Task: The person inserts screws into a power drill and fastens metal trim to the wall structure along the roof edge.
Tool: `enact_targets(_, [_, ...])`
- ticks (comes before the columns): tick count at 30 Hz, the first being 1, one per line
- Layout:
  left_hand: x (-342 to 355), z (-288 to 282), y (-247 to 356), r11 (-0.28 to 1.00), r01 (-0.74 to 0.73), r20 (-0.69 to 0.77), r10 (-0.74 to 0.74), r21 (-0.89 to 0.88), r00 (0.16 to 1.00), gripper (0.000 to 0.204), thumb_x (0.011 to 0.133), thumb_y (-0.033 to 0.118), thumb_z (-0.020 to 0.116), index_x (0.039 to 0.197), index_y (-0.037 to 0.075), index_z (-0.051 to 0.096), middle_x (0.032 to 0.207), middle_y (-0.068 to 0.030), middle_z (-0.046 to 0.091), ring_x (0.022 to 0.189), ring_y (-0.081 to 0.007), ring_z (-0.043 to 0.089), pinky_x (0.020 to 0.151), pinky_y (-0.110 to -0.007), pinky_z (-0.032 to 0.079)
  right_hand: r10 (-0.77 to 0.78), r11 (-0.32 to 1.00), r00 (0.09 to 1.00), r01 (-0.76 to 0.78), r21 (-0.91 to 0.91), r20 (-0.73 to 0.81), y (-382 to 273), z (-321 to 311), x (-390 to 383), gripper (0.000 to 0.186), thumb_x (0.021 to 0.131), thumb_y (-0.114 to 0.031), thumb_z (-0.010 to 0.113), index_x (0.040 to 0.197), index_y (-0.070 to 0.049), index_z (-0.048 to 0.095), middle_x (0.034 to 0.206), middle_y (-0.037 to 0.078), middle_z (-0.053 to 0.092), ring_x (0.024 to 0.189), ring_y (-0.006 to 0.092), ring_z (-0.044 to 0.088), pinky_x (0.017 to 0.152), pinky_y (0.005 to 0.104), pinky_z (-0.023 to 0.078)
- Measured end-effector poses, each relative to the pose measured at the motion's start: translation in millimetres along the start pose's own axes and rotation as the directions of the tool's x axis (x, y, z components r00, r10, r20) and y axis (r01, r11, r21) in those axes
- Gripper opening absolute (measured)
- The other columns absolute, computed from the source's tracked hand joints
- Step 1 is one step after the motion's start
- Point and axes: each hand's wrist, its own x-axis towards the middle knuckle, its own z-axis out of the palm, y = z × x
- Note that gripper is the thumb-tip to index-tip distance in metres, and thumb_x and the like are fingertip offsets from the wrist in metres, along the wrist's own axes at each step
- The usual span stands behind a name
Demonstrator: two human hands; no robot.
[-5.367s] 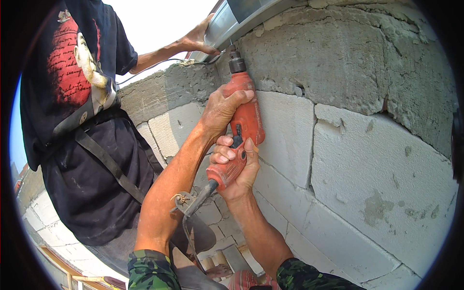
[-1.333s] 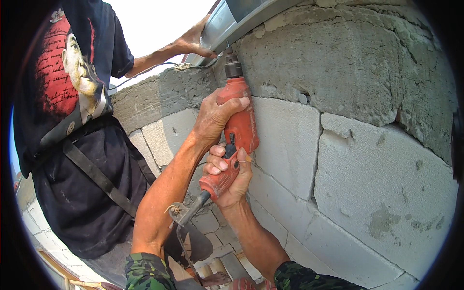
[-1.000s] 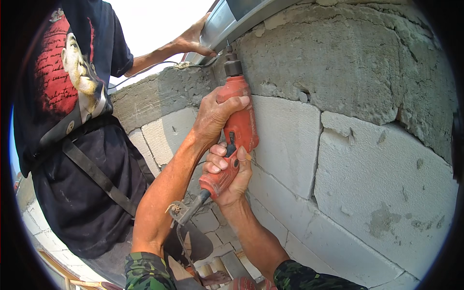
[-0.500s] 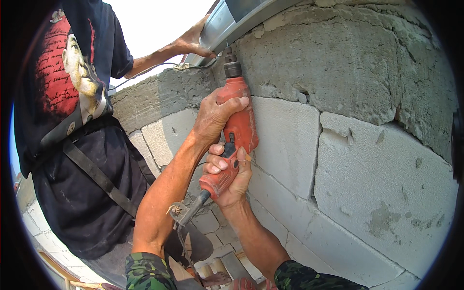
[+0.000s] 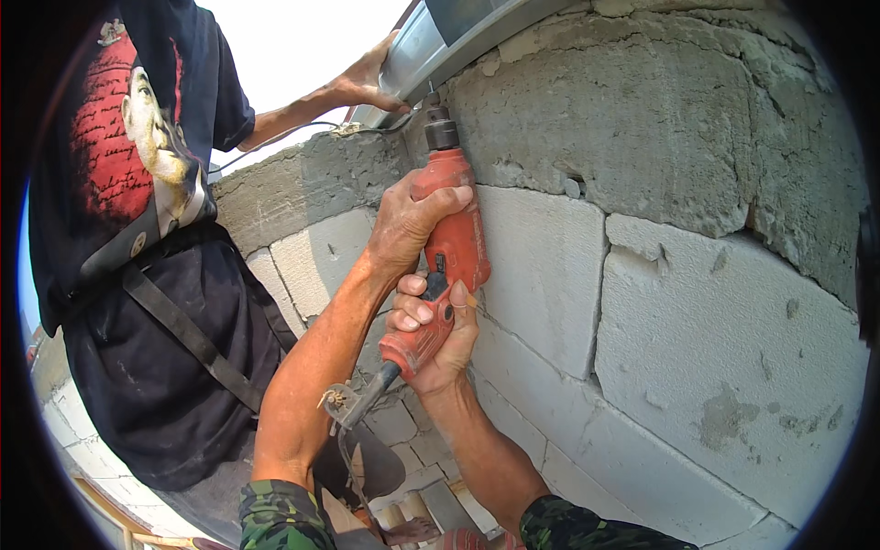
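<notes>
My left hand (image 5: 412,215) grips the upper body of a red drill (image 5: 454,247), thumb across its casing. Below it, my right hand (image 5: 435,335) is wrapped round the drill's rear handle, thumb on the right side. The drill points upward; its dark chuck (image 5: 441,133) holds a thin bit whose end is at or very near the underside of a galvanized metal channel (image 5: 463,37) along the wall top. A co-worker's hand (image 5: 367,78) holds that channel from the left. A cord with a metal plate (image 5: 344,403) tied to it hangs from the handle.
A co-worker (image 5: 147,302) in dark clothing stands close at my left. A wall of white blocks (image 5: 715,357) with a rough grey mortar band (image 5: 623,110) fills the right and runs into a corner behind the drill. Boards (image 5: 440,504) and a wooden frame lie low at the bottom edge.
Compared with about five seconds ago, the drill, my hands and the co-worker appear slightly lower and further left in the picture. Over the last second hardly anything has moved; both grips are unchanged.
</notes>
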Motion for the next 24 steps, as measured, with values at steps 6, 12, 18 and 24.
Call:
enact_targets(6, [0.9,2.1,-0.5,1.0,0.0,-0.005,0.0,-0.017,1.0,0.049,0.078,0.032,0.074,0.108,-0.003,0.057,0.094,-0.0106,0.064,0.085,-0.0171,0.061,0.077,-0.03,0.051,-0.007,1.0,1.0,0.007,-0.017,-0.005,-1.7,-1.4,0.6,0.039,0.091,-0.035,0.062,0.106,0.0,0.053,0.094,0.006,0.051,0.072,0.0133,0.053,0.069,0.0298,0.048])
enact_targets(12, [-0.4,3.0,-2.6,1.0,-0.004,0.002,0.004,0.002,1.0,0.048,0.078,0.032,0.073,0.108,-0.002,0.058,0.095,-0.0102,0.064,0.085,-0.0167,0.061,0.078,-0.029,0.05,0.027,1.0,0.999,-0.027,-0.002,0.029,-2.9,2.5,-2.8,0.037,0.092,-0.035,0.061,0.104,0.0,0.054,0.094,0.006,0.051,0.072,0.0129,0.053,0.068,0.0294,0.048])
enact_targets(18, [-0.6,2.9,-2.6,1.0,-0.008,-0.01,0.008,0.006,1.0,0.049,0.078,0.032,0.074,0.108,-0.002,0.058,0.095,-0.01,0.064,0.085,-0.0165,0.061,0.078,-0.03,0.05,0.026,0.999,1.0,-0.026,0.018,0.014,-2.3,1.9,-3.4,0.037,0.091,-0.035,0.062,0.102,-0.001,0.055,0.092,0.005,0.051,0.072,0.0129,0.052,0.068,0.0293,0.047])
enact_targets(24, [0.4,5.2,-5.6,1.0,-0.007,0.001,0.007,-0.029,1.0,0.048,0.078,0.032,0.074,0.109,-0.002,0.058,0.095,-0.0097,0.064,0.085,-0.0163,0.06,0.078,-0.03,0.05,0.004,1.0,1.0,-0.004,0.022,0.007,-4.8,-1.4,-2.8,0.035,0.09,-0.035,0.064,0.1,-0.002,0.056,0.091,0.005,0.051,0.072,0.0134,0.052,0.067,0.0298,0.047])
